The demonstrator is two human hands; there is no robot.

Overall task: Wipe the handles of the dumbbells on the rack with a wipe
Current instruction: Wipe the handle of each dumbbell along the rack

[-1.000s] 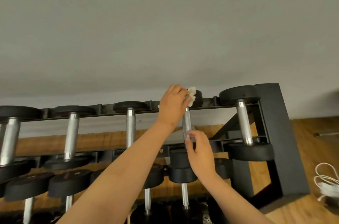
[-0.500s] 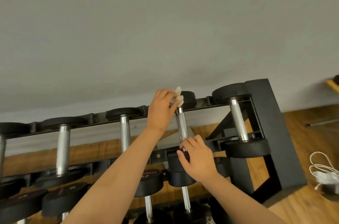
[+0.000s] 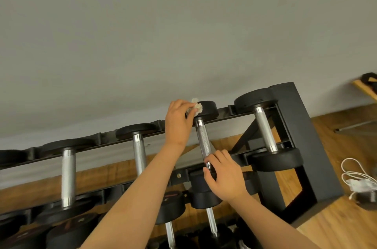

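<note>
As the right hand [image 3: 224, 177] has been slid down to grip the near end of the knurled handle [image 3: 203, 140] of the rack's [image 3: 299, 126] second dumbbell [image 3: 209, 110] from the right, its length is left bare for the crumpled wipe [image 3: 196, 107], pinched at the far end by the left hand [image 3: 179, 121].

— Background surfaces?
— Plain grey wall [image 3: 183, 34]; wooden floor [image 3: 336, 228] beneath it.
— Loose items?
— Coiled white cable [image 3: 355, 173] with white adapter [image 3: 360, 184] on the floor, far right. Thin metal bar [image 3: 355, 126] lying farther back.

Knurled shiny metal handle [image 3: 204, 142], matt black rubbery dumbbell heads [image 3: 207, 109], crumpled white wipe [image 3: 196, 107]
</note>
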